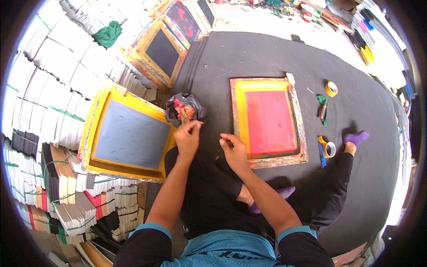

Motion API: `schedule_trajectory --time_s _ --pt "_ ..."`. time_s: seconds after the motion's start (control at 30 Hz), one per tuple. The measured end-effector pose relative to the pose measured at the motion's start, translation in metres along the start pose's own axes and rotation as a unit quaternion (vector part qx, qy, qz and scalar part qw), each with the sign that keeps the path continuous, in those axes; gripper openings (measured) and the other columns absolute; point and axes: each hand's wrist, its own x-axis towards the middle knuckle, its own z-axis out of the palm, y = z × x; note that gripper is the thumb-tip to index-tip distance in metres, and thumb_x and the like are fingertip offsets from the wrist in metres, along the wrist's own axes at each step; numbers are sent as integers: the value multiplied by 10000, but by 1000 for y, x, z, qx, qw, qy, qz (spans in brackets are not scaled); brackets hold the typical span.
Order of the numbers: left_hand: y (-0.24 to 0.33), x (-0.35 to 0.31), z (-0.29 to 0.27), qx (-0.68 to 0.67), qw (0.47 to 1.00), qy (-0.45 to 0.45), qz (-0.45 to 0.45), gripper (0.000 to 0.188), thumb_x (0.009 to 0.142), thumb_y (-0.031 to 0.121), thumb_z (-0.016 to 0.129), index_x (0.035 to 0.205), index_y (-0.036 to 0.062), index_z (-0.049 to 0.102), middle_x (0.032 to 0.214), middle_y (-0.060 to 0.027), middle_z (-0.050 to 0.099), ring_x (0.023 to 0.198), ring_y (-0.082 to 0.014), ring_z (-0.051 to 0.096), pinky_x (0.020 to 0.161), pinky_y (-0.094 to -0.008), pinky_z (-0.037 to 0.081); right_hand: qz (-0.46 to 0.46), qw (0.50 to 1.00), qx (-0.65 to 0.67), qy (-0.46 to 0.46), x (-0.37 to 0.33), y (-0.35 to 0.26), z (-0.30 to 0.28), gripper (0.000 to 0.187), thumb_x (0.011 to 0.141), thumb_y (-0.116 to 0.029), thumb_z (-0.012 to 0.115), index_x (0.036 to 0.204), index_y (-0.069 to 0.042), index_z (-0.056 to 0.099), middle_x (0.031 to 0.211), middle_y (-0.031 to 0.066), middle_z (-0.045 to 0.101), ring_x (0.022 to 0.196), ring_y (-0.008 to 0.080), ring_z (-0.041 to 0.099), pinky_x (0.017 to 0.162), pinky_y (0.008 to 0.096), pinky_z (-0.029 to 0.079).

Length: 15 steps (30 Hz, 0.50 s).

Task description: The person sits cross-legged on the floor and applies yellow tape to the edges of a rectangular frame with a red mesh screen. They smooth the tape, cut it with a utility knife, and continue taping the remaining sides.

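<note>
At one o'clock lay the red-meshed frame (271, 122) (yellow border (240, 118) already on; what remained didn't show). The left hand (188, 139), by the black bag (171, 111) at eleven, and the right hand (234, 152) had fingertips close; whether either grip pinched anything, I couldn't tell.

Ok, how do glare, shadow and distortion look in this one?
Head view: upper-left white stacks washed out by glare; same view, black mat with fisheye-bowed edge, picture corners black; head view again, dark shadow beside the far-right purple sock, left hand and right hand reasonably sharp.
</note>
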Motion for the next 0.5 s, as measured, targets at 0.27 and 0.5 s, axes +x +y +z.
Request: schedule_trajectory --time_s 0.27,0.5 --pt "-97 62 -20 456 881 -94 83 117 879 230 737 888 121 781 929 -82 765 900 -318 687 820 -452 528 33 997 -49 -48 -16 8 17 210 963 -96 747 1156 -13 735 1016 79 721 853 148 664 767 292 532" --pt "-96 66 -13 387 915 -64 89 137 862 239 716 794 134 770 892 -63 767 880 -324 694 803 -469 518 24 997 -71 -1 -14 21 -6 207 960 -102 752 1148 -16 738 984 89 740 841 152 677 775 309 549"
